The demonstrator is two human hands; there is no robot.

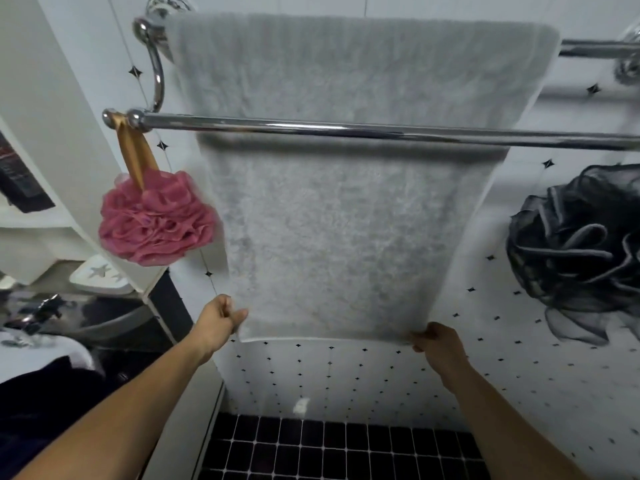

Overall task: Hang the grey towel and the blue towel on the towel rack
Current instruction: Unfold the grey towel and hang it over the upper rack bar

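Note:
The grey towel (346, 220) hangs flat over the upper, rear bar of the chrome towel rack (346, 130) and drops behind the front bar. My left hand (221, 315) pinches the towel's lower left corner. My right hand (437, 344) grips its lower right corner. At the far lower left lies a dark blue cloth (45, 386), possibly the blue towel, partly hidden by my left arm.
A pink bath sponge (156, 220) hangs by a gold ribbon from the front bar's left end. A black mesh sponge (578, 247) hangs at the right. White wall tiles with small black diamonds lie behind, black floor tiles (339, 448) below. A sink area sits left.

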